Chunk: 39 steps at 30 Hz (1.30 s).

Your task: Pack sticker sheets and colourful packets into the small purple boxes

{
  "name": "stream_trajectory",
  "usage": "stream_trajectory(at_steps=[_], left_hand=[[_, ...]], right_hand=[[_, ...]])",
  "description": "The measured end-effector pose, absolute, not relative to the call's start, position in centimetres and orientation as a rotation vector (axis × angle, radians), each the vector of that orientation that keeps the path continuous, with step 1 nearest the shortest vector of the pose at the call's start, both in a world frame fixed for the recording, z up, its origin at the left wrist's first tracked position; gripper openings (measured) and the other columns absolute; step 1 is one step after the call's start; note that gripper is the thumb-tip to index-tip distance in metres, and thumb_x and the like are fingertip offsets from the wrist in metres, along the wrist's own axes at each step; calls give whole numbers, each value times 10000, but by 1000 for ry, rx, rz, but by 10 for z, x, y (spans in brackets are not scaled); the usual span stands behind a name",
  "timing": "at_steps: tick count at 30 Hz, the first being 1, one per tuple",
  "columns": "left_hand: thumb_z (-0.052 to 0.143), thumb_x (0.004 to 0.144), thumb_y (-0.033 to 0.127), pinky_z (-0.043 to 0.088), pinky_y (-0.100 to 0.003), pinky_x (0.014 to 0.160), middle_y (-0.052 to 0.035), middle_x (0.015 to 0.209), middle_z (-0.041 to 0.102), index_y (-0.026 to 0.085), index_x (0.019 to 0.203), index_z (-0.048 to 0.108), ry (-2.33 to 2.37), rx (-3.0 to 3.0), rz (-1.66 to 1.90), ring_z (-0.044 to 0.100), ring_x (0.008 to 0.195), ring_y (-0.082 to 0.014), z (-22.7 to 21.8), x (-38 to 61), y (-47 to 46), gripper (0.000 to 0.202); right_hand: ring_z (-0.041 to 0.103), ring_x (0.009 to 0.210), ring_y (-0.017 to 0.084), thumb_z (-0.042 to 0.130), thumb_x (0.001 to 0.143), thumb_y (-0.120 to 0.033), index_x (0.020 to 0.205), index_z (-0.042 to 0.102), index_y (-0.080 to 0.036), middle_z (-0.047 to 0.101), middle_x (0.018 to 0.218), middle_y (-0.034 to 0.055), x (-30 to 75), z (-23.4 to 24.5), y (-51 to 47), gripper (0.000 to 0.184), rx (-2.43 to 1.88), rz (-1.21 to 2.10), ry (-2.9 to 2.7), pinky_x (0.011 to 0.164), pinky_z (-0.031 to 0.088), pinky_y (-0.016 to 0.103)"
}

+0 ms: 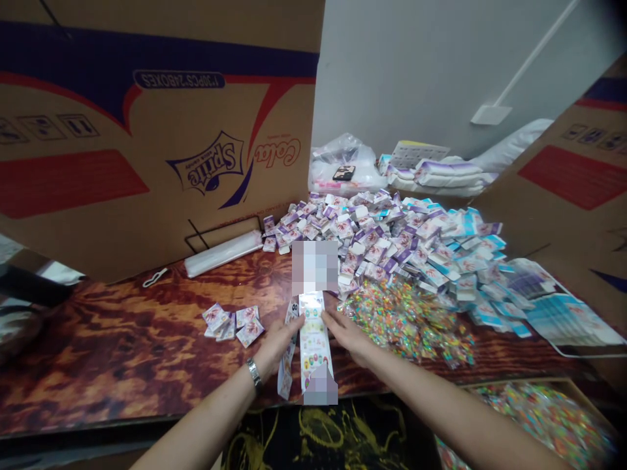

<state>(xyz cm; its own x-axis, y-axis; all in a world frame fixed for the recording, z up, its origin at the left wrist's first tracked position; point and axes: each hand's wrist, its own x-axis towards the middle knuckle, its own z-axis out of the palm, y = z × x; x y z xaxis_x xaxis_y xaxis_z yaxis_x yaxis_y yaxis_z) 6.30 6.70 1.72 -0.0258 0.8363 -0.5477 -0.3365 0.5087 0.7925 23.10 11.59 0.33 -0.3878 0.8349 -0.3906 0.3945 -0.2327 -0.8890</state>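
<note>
A long printed strip of joined packets [312, 339] hangs down over the table edge between my hands, its top and bottom ends hidden by blurred patches. My left hand [279, 343] grips its left edge and lies over a second, narrower strip [288, 352]. On the right edge, the fingers of my right hand [345, 336] hold the long strip. A small stack of white and pink packets [231, 325] lies left of my left hand. Nearest my right hand is a heap of multicoloured small sachets [406, 320].
A large heap of white, purple and blue packets [382, 241] covers the table's back. The table has a glossy, wood-patterned top [122, 346]. Cardboard box flaps [147, 130] rise behind it. A tray of colourful sachets [543, 418] sits below right.
</note>
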Motion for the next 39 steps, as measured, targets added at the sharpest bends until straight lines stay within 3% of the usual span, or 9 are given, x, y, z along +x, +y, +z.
stream_trajectory(at_steps=[4, 8, 16, 20, 23, 25, 28, 33, 39], left_hand=[[725, 651, 436, 483, -239, 545, -117, 838, 712, 98, 896, 672, 1299, 514, 962, 662, 689, -206, 12, 64, 68, 421], [731, 635, 445, 455, -224, 493, -114, 811, 709, 100, 892, 675, 1302, 506, 950, 649, 633, -190, 9, 64, 65, 434], [734, 631, 443, 512, -295, 631, -129, 853, 712, 97, 941, 668, 1245, 476, 962, 670, 763, -248, 7, 60, 63, 470], [732, 635, 446, 517, -292, 627, -132, 907, 711, 114, 970, 660, 1239, 465, 958, 674, 790, -253, 11, 61, 62, 477], [734, 637, 431, 515, -276, 586, -134, 937, 707, 120, 958, 660, 1263, 465, 951, 675, 780, -250, 16, 63, 61, 453], [728, 646, 422, 514, -268, 562, -135, 942, 706, 122, 949, 660, 1282, 463, 947, 675, 774, -249, 19, 65, 61, 432], [724, 653, 405, 512, -258, 538, -133, 941, 707, 130, 942, 655, 1302, 461, 946, 676, 772, -244, 23, 67, 60, 405], [721, 661, 390, 531, -289, 566, -140, 908, 712, 112, 898, 654, 1264, 449, 976, 681, 737, -249, 26, 69, 60, 370], [727, 666, 348, 548, -306, 599, -123, 888, 718, 124, 894, 654, 1253, 414, 1000, 681, 744, -247, 19, 69, 60, 327]], right_hand=[[633, 958, 243, 571, 777, -557, 1204, 534, -224, 673, 1051, 82, 220, 7, 115, 543, -1510, 1786, -1515, 831, 506, 419], [637, 964, 266, 615, 744, -541, 1128, 585, -205, 680, 1044, 88, 217, 14, 122, 512, -1534, 1799, -1527, 824, 510, 434], [665, 885, 243, 555, 812, -457, 1145, 570, -192, 682, 1042, 95, 206, 21, 123, 426, -1543, 1755, -1669, 737, 543, 392], [658, 853, 242, 536, 825, -458, 1148, 566, -228, 694, 971, 62, 213, 26, 131, 397, -1541, 1541, -1912, 723, 530, 386], [602, 966, 292, 565, 809, -450, 1151, 566, -219, 656, 1038, 98, 217, 35, 153, 413, -1532, 1232, -2127, 842, 461, 454], [464, 1160, 334, 561, 824, -378, 1225, 517, -223, 540, 1236, 132, 214, 40, 173, 432, -1511, 982, -2229, 969, 334, 505], [229, 1316, 332, 527, 851, -256, 1268, 483, -268, 358, 1412, 101, 205, 40, 202, 419, -1445, 628, -2400, 1048, 168, 523], [459, 1108, 252, 499, 878, -277, 1153, 576, -226, 585, 1112, 105, 225, 25, 231, 290, -1369, 346, -2657, 967, 324, 396], [470, 1045, 248, 482, 877, -229, 1075, 603, -155, 571, 1036, 132, 275, 28, 263, 244, -1392, 136, -2762, 914, 354, 343]])
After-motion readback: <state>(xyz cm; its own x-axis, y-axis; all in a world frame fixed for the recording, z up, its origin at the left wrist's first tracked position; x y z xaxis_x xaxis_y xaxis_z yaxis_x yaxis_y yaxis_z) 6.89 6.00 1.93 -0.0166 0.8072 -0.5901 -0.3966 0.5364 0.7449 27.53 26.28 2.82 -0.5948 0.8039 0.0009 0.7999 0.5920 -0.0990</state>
